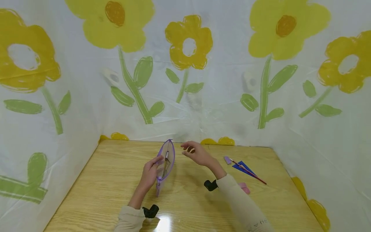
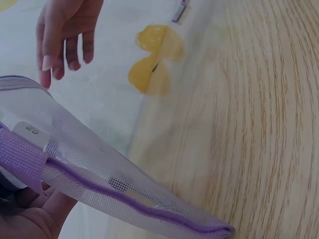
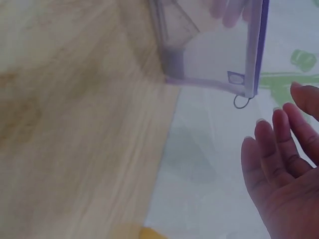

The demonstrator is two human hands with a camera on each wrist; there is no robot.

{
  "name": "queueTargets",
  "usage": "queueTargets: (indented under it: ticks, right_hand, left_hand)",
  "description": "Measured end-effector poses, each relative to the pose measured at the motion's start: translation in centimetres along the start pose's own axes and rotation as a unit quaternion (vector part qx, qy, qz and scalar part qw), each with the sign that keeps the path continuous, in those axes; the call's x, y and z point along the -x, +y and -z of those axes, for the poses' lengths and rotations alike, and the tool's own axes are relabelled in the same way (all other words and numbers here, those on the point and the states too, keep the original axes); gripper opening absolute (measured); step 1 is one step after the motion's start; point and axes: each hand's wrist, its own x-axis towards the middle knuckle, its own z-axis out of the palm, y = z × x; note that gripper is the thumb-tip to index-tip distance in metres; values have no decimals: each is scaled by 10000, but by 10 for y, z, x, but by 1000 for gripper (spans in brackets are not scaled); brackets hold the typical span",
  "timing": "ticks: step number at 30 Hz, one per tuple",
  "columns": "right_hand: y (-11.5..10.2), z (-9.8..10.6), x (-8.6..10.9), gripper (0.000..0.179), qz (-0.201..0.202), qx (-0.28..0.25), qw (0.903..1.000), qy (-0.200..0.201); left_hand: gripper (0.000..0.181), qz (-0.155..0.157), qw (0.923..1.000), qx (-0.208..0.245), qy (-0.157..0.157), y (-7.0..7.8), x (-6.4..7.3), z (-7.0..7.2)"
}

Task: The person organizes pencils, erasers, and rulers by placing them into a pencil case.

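- The mesh pouch [image 1: 171,161], mouth gaping, is pinched upright in the left hand's [image 1: 150,172] fingers, over the counter [image 1: 116,174].
- Right of the pouch, the right hand's [image 1: 200,155] fingers curve loosely, holding nothing.
- Farther right of it: lilac block [image 1: 227,160], blue triangle [image 1: 246,166], red stick [image 1: 260,179].

wood-grain tabletop [image 1: 110,180], bright glare patch [image 1: 163,224] on near part; wrinkled white sheet [image 1: 223,106] behind and along both sides, printed with yellow flowers [image 1: 177,33], green stems [image 1: 263,96], leaves [image 1: 144,72].
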Motion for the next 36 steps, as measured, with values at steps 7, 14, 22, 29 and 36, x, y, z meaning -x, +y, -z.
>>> queueTargets:
  ticks: [7, 14, 22, 29, 36]
  right_hand:
    - [16, -4, 33, 29, -146, -450, 9982, 378]
    - [29, -7, 60, 30, -248, -756, 9956, 501]
    - [37, -8, 91, 30, -555, -795, 9939, 519]
    - [49, -8, 114, 31, -527, -788, 9942, 516]
    - [56, -1, 133, 32, -567, -668, 9942, 620]
  left_hand:
    - [47, 254, 9997, 57, -34, 0, -3, -1]
    - [47, 175, 9998, -59, 32, 2, -3, -2]
    - [46, 216, 9998, -17, 50, 3, -1, -3]
    - [46, 289, 9996, 30, 21, 3, 0, -4]
    - [47, 338, 9994, 26, -70, 2, -1, -4]
